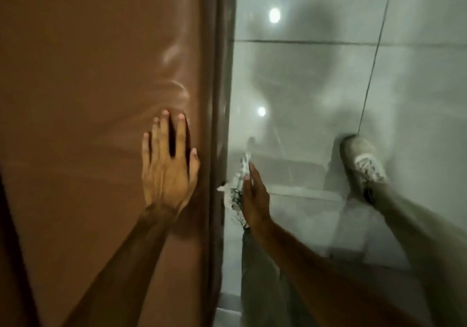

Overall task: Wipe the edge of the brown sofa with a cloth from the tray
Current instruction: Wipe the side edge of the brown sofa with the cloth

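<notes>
Head view: brown sofa [88,99] fills the left half, cut off at top, left and bottom edges. Its edge [214,124] runs as a darker strip from near to far, long axis roughly vertical in frame. Left hand [168,172] lies flat on the sofa surface, fingers spread wide, holding nothing, thumb close to the edge. Right hand [254,195] presses a white patterned cloth [237,187] against the outer side of the edge; cloth crumpled, mostly hidden behind the palm, long axis near to far, pattern hard to make out. Right fingers extended along the cloth. Glossy grey tiled floor [328,74] on the right, blurred. A pale shoe [361,160] stands on it, leg partly cut off.
</notes>
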`<action>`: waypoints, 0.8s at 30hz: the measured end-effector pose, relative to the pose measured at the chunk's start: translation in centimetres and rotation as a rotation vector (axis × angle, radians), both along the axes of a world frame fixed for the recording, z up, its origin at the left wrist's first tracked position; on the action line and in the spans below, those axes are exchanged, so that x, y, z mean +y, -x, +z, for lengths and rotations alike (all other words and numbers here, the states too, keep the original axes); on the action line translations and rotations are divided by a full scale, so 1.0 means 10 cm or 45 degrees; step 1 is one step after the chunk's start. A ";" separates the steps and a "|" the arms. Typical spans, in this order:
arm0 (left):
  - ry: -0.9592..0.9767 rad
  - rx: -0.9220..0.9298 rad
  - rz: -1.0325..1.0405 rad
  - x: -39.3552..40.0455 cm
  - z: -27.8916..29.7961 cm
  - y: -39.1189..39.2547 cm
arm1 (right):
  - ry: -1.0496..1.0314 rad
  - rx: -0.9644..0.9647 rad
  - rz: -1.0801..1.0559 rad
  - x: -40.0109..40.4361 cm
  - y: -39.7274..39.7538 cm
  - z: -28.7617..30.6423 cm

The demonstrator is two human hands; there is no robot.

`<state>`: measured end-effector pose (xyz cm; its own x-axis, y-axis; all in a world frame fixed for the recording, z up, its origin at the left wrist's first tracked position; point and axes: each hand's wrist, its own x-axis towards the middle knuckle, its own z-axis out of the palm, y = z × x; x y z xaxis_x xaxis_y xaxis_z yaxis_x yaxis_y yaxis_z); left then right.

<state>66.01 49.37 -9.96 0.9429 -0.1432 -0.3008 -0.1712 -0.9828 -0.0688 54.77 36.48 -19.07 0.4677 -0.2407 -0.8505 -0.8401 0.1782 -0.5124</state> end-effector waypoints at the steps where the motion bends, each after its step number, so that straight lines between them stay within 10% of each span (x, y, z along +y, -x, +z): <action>1: 0.007 -0.045 -0.028 0.03 -0.15 -0.04 | -0.018 -0.013 -0.080 0.14 -0.01 -0.14; 17: 0.103 -0.227 -0.197 -0.08 -0.59 -0.79 | -0.398 -0.025 -0.304 0.96 -0.05 -0.98; 24: 0.138 -0.251 -0.295 -0.03 -0.69 -0.97 | -0.149 -0.387 -0.209 0.60 -1.47 -1.37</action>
<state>75.74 49.04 -16.82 0.9201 -0.3820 -0.0868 -0.3850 -0.9227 -0.0203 69.45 42.51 -32.80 0.6664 -0.2431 -0.7049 -0.6078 0.3703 -0.7024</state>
